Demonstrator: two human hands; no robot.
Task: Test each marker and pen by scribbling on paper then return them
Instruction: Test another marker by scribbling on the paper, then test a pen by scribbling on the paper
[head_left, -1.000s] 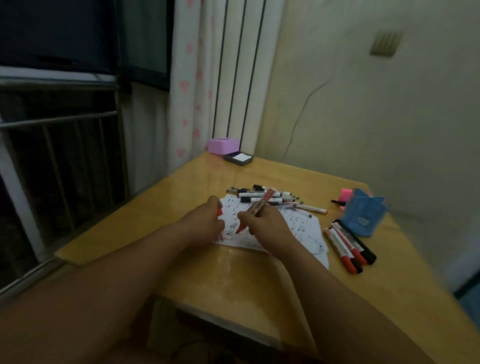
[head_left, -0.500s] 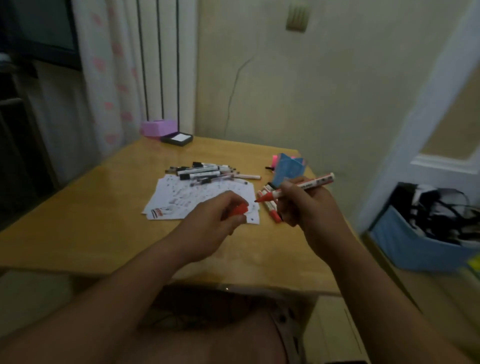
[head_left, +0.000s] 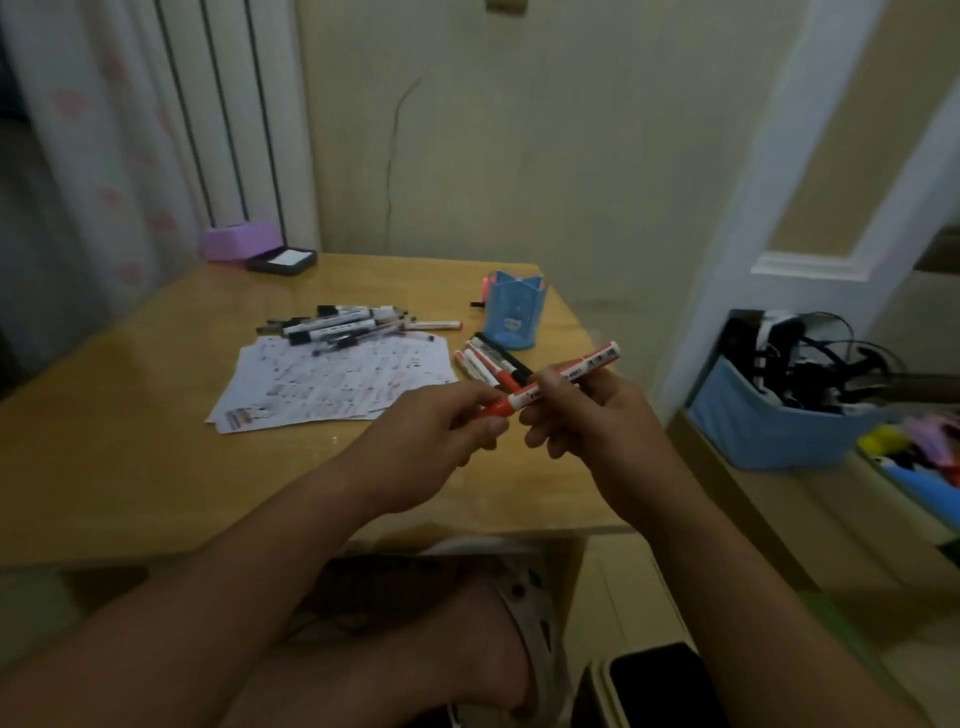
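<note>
The red marker (head_left: 597, 361) is held in the air at centre frame, above the near right part of the table (head_left: 130, 441). It lies on a slant with its tail toward the upper right. The right hand (head_left: 587, 421) grasps the white barrel near its middle, fingers curled round it. The left hand (head_left: 441, 441) pinches the red cap (head_left: 496, 408) at the lower left end. The cap meets the barrel in line, but whether it is fully seated cannot be told. The marker is judged to be light, rigid, smooth plastic. Take hold at mid-barrel and direct any push along the axis, so that the cap neither cocks nor slips from the fingers. Breakage is unlikely, but an exposed tip would probably stain skin and dry out. The scribbled paper (head_left: 337, 379) lies at centre left, with loose pens (head_left: 337, 327) at its upper edge. A row of markers (head_left: 488, 364) lies just beside the blue pen holder (head_left: 511, 312), right of the paper and above the hands. Judged from the matching markers there, this row is the probable return place.
</note>
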